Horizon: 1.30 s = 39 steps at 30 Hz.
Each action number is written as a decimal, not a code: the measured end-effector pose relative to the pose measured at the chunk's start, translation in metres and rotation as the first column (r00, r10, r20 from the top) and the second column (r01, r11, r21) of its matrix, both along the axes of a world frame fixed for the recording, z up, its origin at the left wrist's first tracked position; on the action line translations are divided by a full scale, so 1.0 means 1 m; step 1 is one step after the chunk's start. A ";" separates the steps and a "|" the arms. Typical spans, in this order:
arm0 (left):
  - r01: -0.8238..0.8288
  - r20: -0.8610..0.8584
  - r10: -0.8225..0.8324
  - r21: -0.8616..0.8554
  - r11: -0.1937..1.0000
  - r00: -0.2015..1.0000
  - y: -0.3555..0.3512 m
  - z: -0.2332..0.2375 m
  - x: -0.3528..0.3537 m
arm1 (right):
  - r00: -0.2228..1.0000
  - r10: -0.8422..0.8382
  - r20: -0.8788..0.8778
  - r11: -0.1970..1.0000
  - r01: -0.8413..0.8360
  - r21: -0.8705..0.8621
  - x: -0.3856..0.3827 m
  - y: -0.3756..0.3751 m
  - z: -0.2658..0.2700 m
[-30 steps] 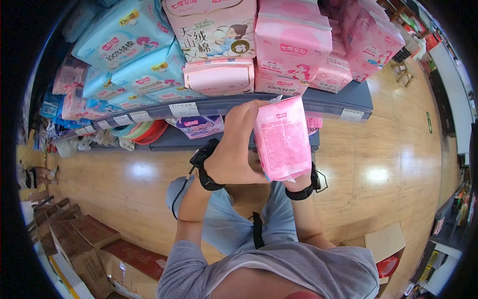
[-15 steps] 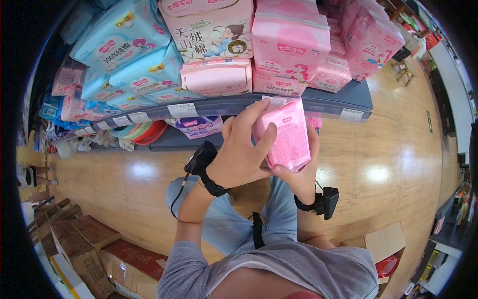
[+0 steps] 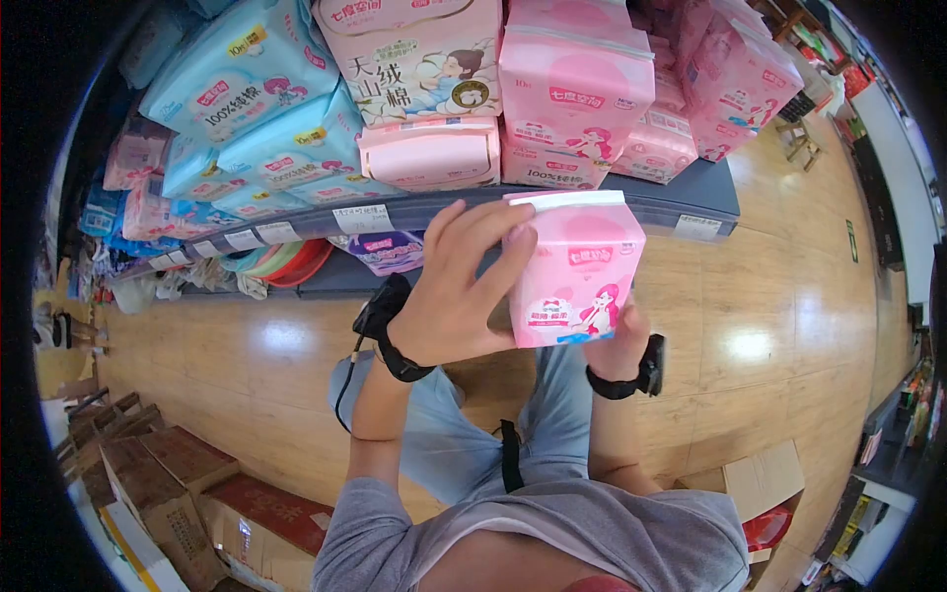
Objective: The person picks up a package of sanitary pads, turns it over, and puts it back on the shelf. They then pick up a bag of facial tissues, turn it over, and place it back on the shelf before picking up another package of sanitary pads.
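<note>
A pink package with a long-haired cartoon figure on its front is held upright between both hands, just before the shelf edge. My left hand grips its left side, fingers over the upper left corner. At the lower right, my right hand supports it from behind, most of its fingers hidden. Similar pink packs stand on the shelf beyond, beside a white-and-pink flowered pack and light blue packs.
The grey shelf carries price labels along its edge. Under it sit a purple pack and red and green basins. Cardboard boxes lie at lower left, an open box at lower right, on the wooden floor.
The pink package has turned from its printed text side to its cartoon front. My right hand has shifted behind its lower right, and my left hand has moved slightly left.
</note>
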<state>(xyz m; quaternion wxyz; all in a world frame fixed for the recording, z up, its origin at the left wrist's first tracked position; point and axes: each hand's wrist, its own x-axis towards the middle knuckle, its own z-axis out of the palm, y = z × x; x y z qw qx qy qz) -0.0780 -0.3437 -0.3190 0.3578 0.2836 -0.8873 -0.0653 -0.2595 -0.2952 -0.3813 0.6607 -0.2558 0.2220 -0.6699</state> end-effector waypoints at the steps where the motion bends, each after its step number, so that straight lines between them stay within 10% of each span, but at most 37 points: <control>1: 0.001 0.001 -0.001 -0.001 1.000 1.000 -0.001 -0.003 0.000 | 1.000 -0.001 0.001 1.000 0.001 -0.001 -0.002 -0.001 0.003; 4: 0.018 0.033 -0.013 -0.168 0.986 0.999 -0.001 -0.005 -0.004 | 0.942 -0.134 -0.308 0.991 0.137 -0.014 -0.013 -0.002 0.014; 10: 0.148 -0.217 -0.069 0.369 0.918 0.974 0.004 0.009 -0.006 | 0.934 -0.150 -0.323 0.976 0.087 -0.200 -0.016 -0.004 0.002; 18: -0.054 -0.232 0.071 0.080 0.995 0.970 0.005 0.000 -0.002 | 0.852 -0.304 -0.427 0.948 0.227 -0.222 0.002 -0.004 0.019; 23: -0.286 -0.279 0.268 -0.028 0.958 0.922 0.026 -0.003 -0.027 | 0.888 -0.323 -0.326 0.937 0.252 -0.242 0.027 -0.002 0.027; 27: -0.124 -0.202 0.148 0.127 0.984 0.968 0.024 0.007 -0.020 | 0.918 -0.298 -0.261 0.951 0.309 0.000 0.019 -0.004 0.025; 31: 0.003 -0.089 0.016 0.203 0.979 0.996 0.011 0.008 -0.010 | 0.977 0.119 0.177 0.993 -0.114 -0.039 -0.005 0.000 0.004; 39: 0.139 -0.211 -0.098 0.191 0.972 0.973 0.006 0.000 -0.006 | 0.904 0.103 0.415 0.952 -0.210 0.221 0.000 -0.011 -0.028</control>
